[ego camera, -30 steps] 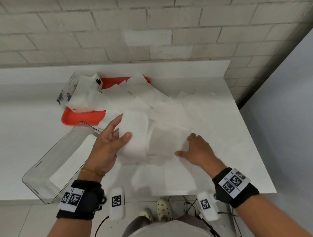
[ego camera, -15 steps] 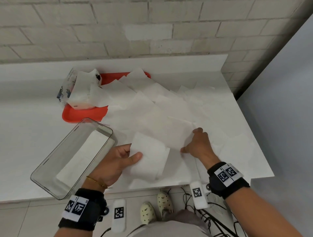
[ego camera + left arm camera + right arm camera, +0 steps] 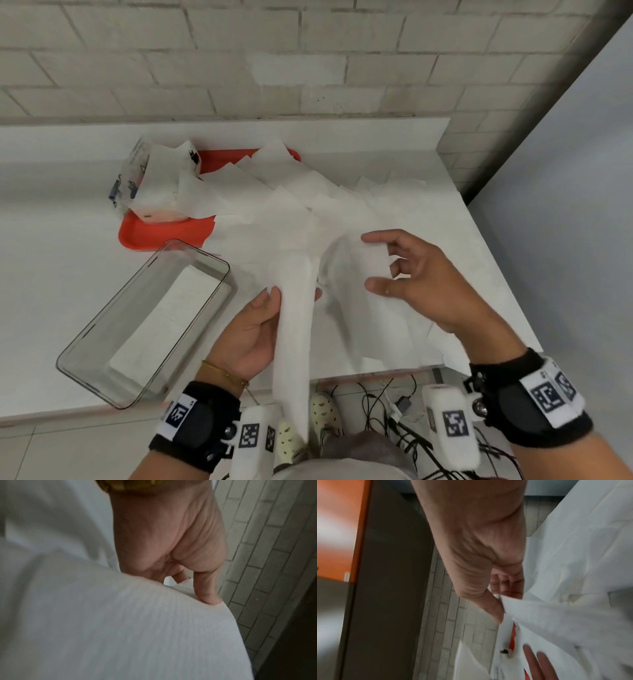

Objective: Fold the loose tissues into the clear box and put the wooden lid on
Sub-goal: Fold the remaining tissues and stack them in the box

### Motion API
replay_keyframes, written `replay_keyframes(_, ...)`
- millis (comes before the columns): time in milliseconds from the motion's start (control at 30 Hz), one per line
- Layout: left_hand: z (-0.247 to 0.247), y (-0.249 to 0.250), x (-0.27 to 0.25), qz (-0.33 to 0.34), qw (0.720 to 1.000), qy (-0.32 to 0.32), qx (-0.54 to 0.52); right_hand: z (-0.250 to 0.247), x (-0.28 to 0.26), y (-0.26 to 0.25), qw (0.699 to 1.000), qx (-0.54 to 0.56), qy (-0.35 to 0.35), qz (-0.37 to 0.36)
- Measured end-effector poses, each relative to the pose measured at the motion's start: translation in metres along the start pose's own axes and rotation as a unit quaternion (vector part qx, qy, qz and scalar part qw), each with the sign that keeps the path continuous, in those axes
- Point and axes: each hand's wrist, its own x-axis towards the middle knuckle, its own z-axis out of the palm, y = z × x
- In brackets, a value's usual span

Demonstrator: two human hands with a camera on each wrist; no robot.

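Observation:
My left hand (image 3: 291, 294) pinches a folded white tissue (image 3: 295, 342) that hangs as a long strip past the table's front edge. In the left wrist view the thumb (image 3: 206, 596) presses on this tissue (image 3: 120, 628). My right hand (image 3: 370, 260) is raised above the table and pinches the edge of another sheet (image 3: 346, 274); the right wrist view shows this sheet (image 3: 539, 612) between thumb and fingers. I cannot tell whether the two sheets are joined. The clear box (image 3: 102, 329) lies at the front left with white tissue flat on its bottom. No wooden lid is in view.
Several loose tissues (image 3: 301, 205) lie spread over the middle and right of the white table (image 3: 51, 267). A red tray (image 3: 164, 233) at the back carries an opened tissue pack (image 3: 154, 185). A brick wall stands behind. Cables (image 3: 394, 397) lie on the floor below the front edge.
Both hands have risen off the table. The left lifted the folded tissue so it hangs down. The right went from pressing flat on the sheets to pinching one in the air.

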Motion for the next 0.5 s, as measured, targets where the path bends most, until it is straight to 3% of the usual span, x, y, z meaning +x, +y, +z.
replay_keyframes(133, 0.006, -0.011, 0.016, 0.015, 1.0, 0.007, 0.002, 0.04, 0.0, 0.001, 0.999, -0.021, -0.022, -0.041)
replay_keyframes(233, -0.001, -0.015, 0.022, 0.038, 0.998, 0.035, 0.023, 0.058, -0.001, 0.0, 0.997, 0.016, -0.044, -0.054)
replay_keyframes(500, -0.013, -0.018, 0.014, 0.069, 0.997, 0.012, -0.006, 0.072, 0.002, -0.011, 0.981, 0.139, -0.111, -0.08)
